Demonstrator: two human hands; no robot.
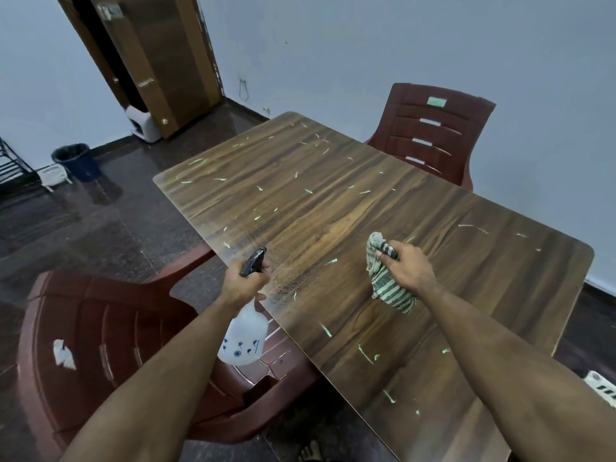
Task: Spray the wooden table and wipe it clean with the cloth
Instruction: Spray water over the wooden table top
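Observation:
The wooden table (333,201) fills the middle of the view, strewn with several pale green scraps. A wet speckled patch lies on it just right of the nozzle. My left hand (241,283) grips a translucent white spray bottle (245,338) with a black trigger head, held at the table's left edge, nozzle aimed over the top. My right hand (408,266) clutches a bunched green-and-white striped cloth (388,281), which rests on the tabletop.
A maroon plastic chair (100,335) stands under my left arm by the table's left edge. Another maroon chair (433,131) sits at the far right side. A dark bin (76,161) and a wooden door (160,61) are at the back left. A foot (311,451) shows below.

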